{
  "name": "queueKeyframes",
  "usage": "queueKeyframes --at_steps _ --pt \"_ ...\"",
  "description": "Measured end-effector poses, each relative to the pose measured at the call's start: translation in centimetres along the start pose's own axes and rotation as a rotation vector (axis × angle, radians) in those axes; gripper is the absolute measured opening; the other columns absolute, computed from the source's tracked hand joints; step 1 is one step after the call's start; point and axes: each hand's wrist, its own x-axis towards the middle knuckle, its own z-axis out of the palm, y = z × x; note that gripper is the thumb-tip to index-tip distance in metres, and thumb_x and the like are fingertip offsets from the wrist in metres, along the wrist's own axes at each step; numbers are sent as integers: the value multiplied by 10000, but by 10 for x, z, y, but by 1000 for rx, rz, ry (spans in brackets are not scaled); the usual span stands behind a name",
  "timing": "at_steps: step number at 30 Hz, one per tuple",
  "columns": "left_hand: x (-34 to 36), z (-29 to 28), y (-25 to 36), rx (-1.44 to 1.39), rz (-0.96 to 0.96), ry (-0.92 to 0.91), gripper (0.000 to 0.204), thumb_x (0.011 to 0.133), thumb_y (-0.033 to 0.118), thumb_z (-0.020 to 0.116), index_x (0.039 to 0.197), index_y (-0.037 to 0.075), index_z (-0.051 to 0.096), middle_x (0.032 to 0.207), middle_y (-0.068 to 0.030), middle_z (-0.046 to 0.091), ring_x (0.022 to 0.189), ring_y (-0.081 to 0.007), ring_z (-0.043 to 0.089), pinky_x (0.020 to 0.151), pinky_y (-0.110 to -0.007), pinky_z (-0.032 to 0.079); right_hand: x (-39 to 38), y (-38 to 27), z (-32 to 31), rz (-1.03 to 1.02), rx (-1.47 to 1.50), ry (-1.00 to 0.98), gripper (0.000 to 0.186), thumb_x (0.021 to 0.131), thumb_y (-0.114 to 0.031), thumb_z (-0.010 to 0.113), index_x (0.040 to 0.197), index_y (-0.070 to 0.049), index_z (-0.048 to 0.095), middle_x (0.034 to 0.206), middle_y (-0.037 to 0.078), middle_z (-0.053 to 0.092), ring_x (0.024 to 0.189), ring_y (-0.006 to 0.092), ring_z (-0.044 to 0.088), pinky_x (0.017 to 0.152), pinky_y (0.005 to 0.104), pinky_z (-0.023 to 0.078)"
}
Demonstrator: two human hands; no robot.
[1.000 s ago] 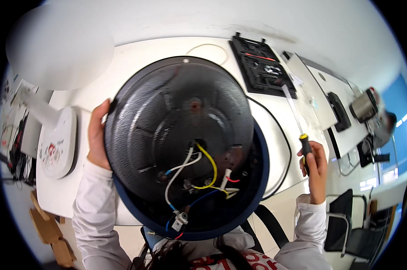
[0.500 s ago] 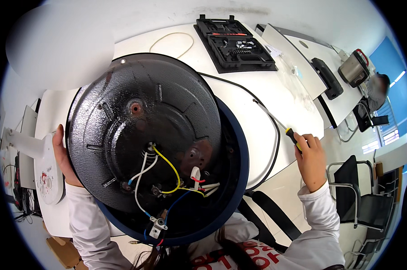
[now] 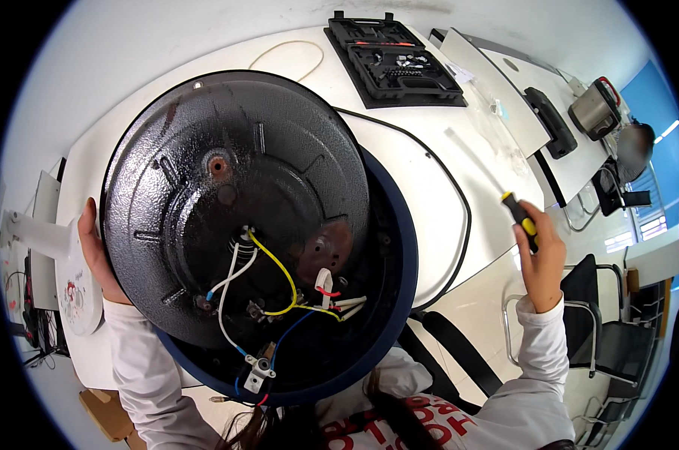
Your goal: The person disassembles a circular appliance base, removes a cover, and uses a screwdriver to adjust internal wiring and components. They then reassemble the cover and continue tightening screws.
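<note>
A large black round metal plate [image 3: 182, 206] is tilted up over a dark blue round housing [image 3: 392, 240]. White, yellow and blue wires [image 3: 287, 289] link the plate's centre to parts below, including a small metal-bracketed component [image 3: 259, 369] near the housing's lower rim. My left hand [image 3: 101, 259] grips the plate's left edge, its fingertips partly hidden behind it. My right hand [image 3: 542, 255] is wrapped around a yellow and black screwdriver [image 3: 523, 217], held right of the housing over the table edge, its shaft pointing up and left.
A white table [image 3: 459, 150] holds an open black tool case [image 3: 395, 67], looped cables and a white lamp base [image 3: 80, 300]. Rightward are another desk with a steel appliance [image 3: 594, 112], a seated person [image 3: 628, 154] and black chairs [image 3: 605, 337]. Cardboard [image 3: 103, 412] lies at lower left.
Since a second ago, the plate and my left hand have shifted leftward in view, as has the tool case. The screwdriver has tilted further left, then moved slightly right with my right hand.
</note>
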Motion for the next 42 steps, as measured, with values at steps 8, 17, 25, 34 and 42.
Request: queueKeyframes --at_steps 8,17,25,34,42 --pt "-3 5 -4 99 101 11 487 1026 274 475 1473 116 363 1381 -185 511 1166 -292 608 988 -420 534 17 4 36 659 1426 -220 369 925 -156 590 1234 19 490 1006 70 565 731 122 552 681 272 482" --pt "-5 35 13 -271 -243 -23 423 955 422 557 1136 56 666 1106 -113 705 981 -228 674 884 -354 540 108 -8 120 255 445 -259 211 841 -163 716 1007 -32 723 873 62 683 631 160 613 603 285 479" --pt "-8 45 15 -333 -311 -81 493 935 453 574 1160 23 657 1123 -136 704 978 -255 678 877 -350 545 119 -2 140 79 81 -215 299 779 -208 756 982 6 706 963 192 691 878 366 664 788 410 518" --pt "-13 60 19 -546 -482 -177 447 943 386 596 1132 -12 669 1065 -185 723 900 -283 716 826 -377 588 112 -13 143 -40 -46 -113 235 822 -177 743 977 -10 688 970 154 673 866 354 663 767 403 522" --pt "-6 70 18 -570 -557 -243 637 980 554 489 1159 -29 674 1041 -203 726 846 -296 729 753 -392 609 105 -12 143 -8 33 -33 210 863 -168 723 994 -8 684 911 137 684 787 317 664 737 354 528"
